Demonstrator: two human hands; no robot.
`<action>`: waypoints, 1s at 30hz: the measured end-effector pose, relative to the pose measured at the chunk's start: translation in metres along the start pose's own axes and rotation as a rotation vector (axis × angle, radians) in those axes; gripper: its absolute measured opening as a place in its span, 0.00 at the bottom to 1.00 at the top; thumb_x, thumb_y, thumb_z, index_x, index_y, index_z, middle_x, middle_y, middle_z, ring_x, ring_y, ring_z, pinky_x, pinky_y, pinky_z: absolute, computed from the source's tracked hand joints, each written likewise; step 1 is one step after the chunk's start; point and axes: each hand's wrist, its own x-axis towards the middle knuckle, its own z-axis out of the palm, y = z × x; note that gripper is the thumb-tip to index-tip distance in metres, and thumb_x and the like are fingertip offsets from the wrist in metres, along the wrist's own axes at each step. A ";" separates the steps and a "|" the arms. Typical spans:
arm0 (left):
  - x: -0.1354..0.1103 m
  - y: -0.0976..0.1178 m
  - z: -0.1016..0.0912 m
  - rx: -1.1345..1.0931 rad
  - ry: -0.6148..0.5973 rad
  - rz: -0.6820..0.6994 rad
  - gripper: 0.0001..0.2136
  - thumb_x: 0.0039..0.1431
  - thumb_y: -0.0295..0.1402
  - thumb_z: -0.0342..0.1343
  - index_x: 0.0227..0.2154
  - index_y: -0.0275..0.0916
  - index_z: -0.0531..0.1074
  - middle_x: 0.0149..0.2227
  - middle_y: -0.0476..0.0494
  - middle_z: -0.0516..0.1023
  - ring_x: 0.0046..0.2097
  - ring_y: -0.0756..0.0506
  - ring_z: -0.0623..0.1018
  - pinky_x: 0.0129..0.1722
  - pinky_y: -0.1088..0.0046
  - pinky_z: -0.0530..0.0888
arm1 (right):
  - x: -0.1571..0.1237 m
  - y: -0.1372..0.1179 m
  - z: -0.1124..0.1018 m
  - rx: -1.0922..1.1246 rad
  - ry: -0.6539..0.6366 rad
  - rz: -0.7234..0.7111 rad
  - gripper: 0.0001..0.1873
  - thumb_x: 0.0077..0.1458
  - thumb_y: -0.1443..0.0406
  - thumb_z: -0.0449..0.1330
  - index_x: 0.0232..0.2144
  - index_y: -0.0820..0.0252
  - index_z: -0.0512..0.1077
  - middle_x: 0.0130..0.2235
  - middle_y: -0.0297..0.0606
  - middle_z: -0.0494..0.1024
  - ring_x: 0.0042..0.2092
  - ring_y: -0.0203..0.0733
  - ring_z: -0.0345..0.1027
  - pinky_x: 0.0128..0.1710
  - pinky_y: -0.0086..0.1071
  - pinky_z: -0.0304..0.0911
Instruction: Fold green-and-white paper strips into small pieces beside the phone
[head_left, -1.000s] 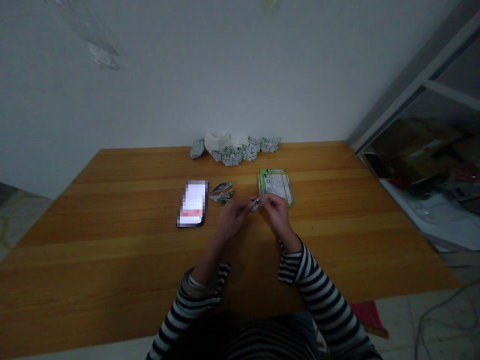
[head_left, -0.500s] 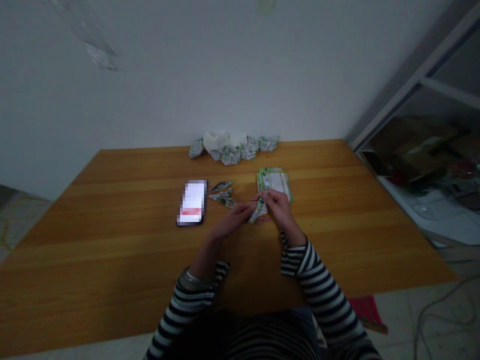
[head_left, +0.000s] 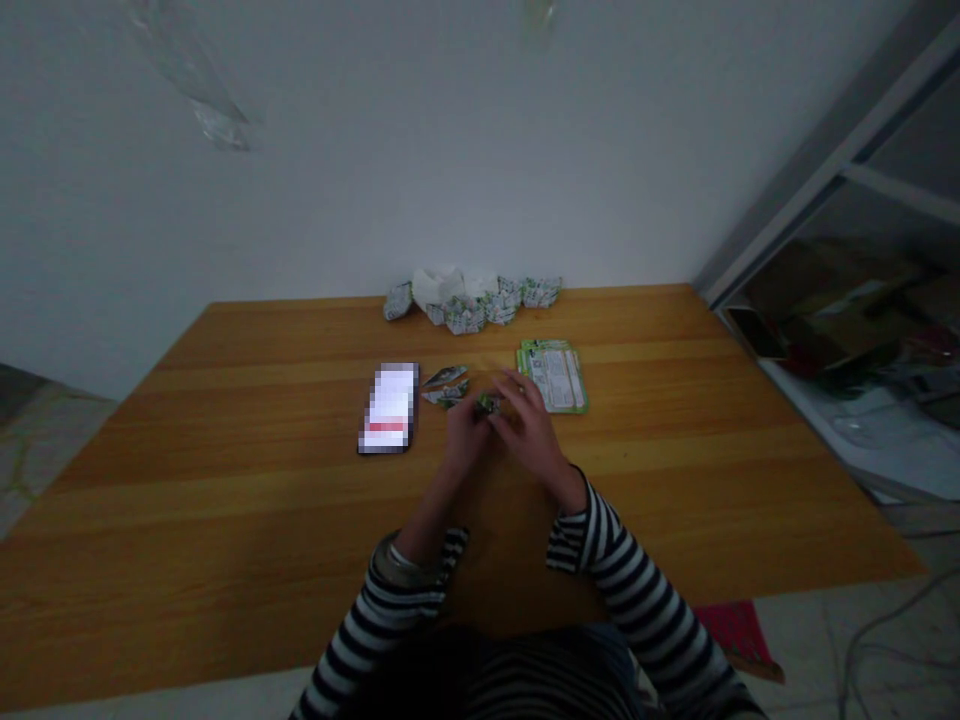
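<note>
My left hand (head_left: 466,437) is closed on a small folded piece of printed paper (head_left: 487,402), green and white, held low over the wooden table. Beside it, my right hand (head_left: 531,425) has its thumb and fingers apart around the paper's right side. Its fingertips are slightly blurred, and I cannot tell whether they touch the paper. Just left of the hands lie a few folded paper pieces (head_left: 445,377), partly covered by my left hand. Behind my right hand is a stack of green-edged printed sheets (head_left: 559,375).
A phone (head_left: 388,408) with a lit, pixelated screen lies left of the paper pieces. Along the wall at the table's (head_left: 660,450) back edge stands a row of folded paper shapes (head_left: 465,314) with white paper among them. A cluttered shelf (head_left: 840,320) is at the right.
My hands have shifted slightly left with the folded paper, which is now turned and more hidden. My right fingers have spread from their pinch. The whole view has moved slightly.
</note>
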 end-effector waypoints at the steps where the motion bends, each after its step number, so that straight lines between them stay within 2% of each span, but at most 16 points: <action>1: 0.001 -0.001 -0.002 0.013 0.025 0.011 0.15 0.48 0.23 0.53 0.38 0.37 0.79 0.36 0.43 0.83 0.39 0.42 0.79 0.45 0.63 0.74 | -0.002 0.001 0.001 -0.046 0.057 0.007 0.24 0.57 0.64 0.61 0.56 0.48 0.69 0.56 0.42 0.69 0.58 0.47 0.61 0.59 0.45 0.59; 3: 0.001 0.000 -0.004 -0.008 0.033 0.019 0.18 0.50 0.23 0.53 0.43 0.38 0.79 0.42 0.42 0.82 0.44 0.41 0.79 0.49 0.61 0.73 | -0.005 0.004 0.000 -0.075 0.109 0.019 0.19 0.58 0.67 0.59 0.52 0.50 0.73 0.46 0.41 0.74 0.49 0.45 0.68 0.50 0.41 0.66; 6: 0.001 0.005 -0.004 -0.122 -0.071 -0.030 0.18 0.53 0.26 0.53 0.47 0.37 0.77 0.46 0.42 0.81 0.48 0.41 0.78 0.52 0.60 0.71 | -0.007 0.007 -0.001 0.007 0.111 0.008 0.16 0.58 0.70 0.56 0.46 0.51 0.77 0.36 0.37 0.76 0.37 0.40 0.71 0.39 0.35 0.69; 9: 0.000 0.010 -0.002 -0.248 -0.166 -0.111 0.21 0.55 0.29 0.54 0.52 0.37 0.73 0.49 0.42 0.80 0.49 0.41 0.78 0.51 0.61 0.72 | -0.005 0.006 -0.002 0.083 0.191 0.030 0.15 0.57 0.71 0.57 0.41 0.51 0.79 0.36 0.37 0.76 0.37 0.39 0.71 0.34 0.32 0.69; 12: 0.000 0.010 0.000 -0.246 -0.195 -0.120 0.21 0.57 0.31 0.54 0.55 0.36 0.71 0.50 0.41 0.79 0.48 0.42 0.77 0.51 0.61 0.72 | -0.002 0.004 -0.003 0.126 0.240 0.073 0.11 0.56 0.69 0.58 0.38 0.51 0.79 0.42 0.39 0.74 0.43 0.41 0.70 0.30 0.29 0.69; 14: 0.000 0.008 0.002 -0.183 -0.195 -0.079 0.20 0.59 0.32 0.52 0.53 0.36 0.72 0.49 0.40 0.79 0.49 0.41 0.77 0.52 0.60 0.71 | -0.001 0.002 -0.003 0.128 0.211 0.068 0.10 0.56 0.67 0.59 0.38 0.51 0.79 0.43 0.40 0.73 0.45 0.42 0.70 0.29 0.29 0.69; 17: -0.002 0.004 0.006 -0.081 -0.203 -0.014 0.16 0.58 0.31 0.52 0.48 0.37 0.75 0.48 0.40 0.80 0.49 0.41 0.77 0.53 0.62 0.70 | -0.001 0.001 -0.005 0.067 0.128 0.000 0.11 0.57 0.67 0.60 0.42 0.50 0.77 0.42 0.39 0.75 0.45 0.42 0.70 0.39 0.34 0.71; 19: -0.003 0.003 0.008 -0.028 -0.225 0.006 0.12 0.59 0.31 0.52 0.43 0.37 0.76 0.43 0.41 0.81 0.46 0.41 0.78 0.50 0.64 0.72 | -0.002 0.000 -0.007 0.024 0.123 -0.031 0.11 0.58 0.67 0.59 0.43 0.51 0.77 0.42 0.38 0.75 0.44 0.42 0.70 0.43 0.36 0.69; 22: -0.003 0.005 0.010 -0.015 -0.259 0.010 0.10 0.60 0.34 0.51 0.38 0.36 0.75 0.35 0.44 0.80 0.39 0.44 0.78 0.45 0.67 0.73 | -0.003 0.000 -0.008 0.006 0.178 -0.007 0.10 0.59 0.68 0.57 0.41 0.53 0.76 0.37 0.37 0.76 0.40 0.40 0.71 0.39 0.34 0.69; 24: -0.002 0.007 0.009 -0.089 -0.258 0.011 0.10 0.60 0.35 0.53 0.38 0.36 0.74 0.37 0.43 0.79 0.40 0.44 0.77 0.45 0.68 0.73 | -0.003 0.002 -0.008 0.004 0.179 0.034 0.09 0.59 0.68 0.57 0.39 0.54 0.76 0.35 0.37 0.76 0.37 0.40 0.71 0.36 0.32 0.68; 27: 0.000 0.010 0.005 -0.213 -0.176 -0.005 0.09 0.55 0.36 0.59 0.36 0.37 0.72 0.40 0.42 0.78 0.43 0.45 0.77 0.47 0.66 0.73 | -0.003 0.009 -0.007 -0.002 0.133 0.097 0.08 0.59 0.67 0.56 0.39 0.56 0.74 0.35 0.36 0.76 0.35 0.39 0.70 0.34 0.31 0.67; 30: 0.001 0.014 0.000 -0.231 -0.094 -0.025 0.08 0.51 0.33 0.62 0.32 0.38 0.68 0.40 0.42 0.77 0.43 0.45 0.77 0.46 0.66 0.74 | -0.004 0.013 -0.004 -0.005 0.111 0.120 0.07 0.58 0.67 0.56 0.38 0.56 0.73 0.34 0.35 0.75 0.33 0.38 0.70 0.33 0.30 0.66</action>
